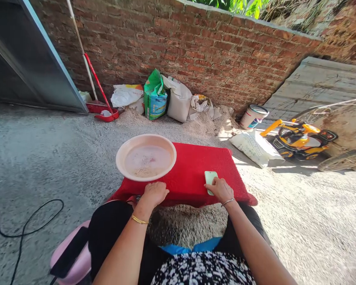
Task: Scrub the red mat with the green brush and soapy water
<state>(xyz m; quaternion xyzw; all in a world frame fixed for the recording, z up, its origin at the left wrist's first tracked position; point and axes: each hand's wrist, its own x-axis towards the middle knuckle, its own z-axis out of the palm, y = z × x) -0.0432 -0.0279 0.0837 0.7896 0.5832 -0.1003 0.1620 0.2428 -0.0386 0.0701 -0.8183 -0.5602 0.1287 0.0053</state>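
Observation:
My right hand [222, 190] has its thumb and fingers closed on a small pale-green phone [210, 178], which lies flat on the red cloth [195, 158] over a low table. Its upper part shows beyond my fingertips. At the table's front edge my left hand [155, 193] is curled closed, back upward; whatever lies inside its fingers is hidden. Just beyond that hand stands a wide pale-pink basin [120, 164] at the left end of the table. Cloudy water fills part of it, with small dark and brown grains settled towards the near side.
Along the brick wall [178, 47] lean several sacks, including a green sack [155, 97], beside a red dustpan [108, 114]. A bucket [253, 116], a white sack [255, 148] and a yellow toy excavator [304, 138] stand right. A black cable [26, 225] curls on the left floor.

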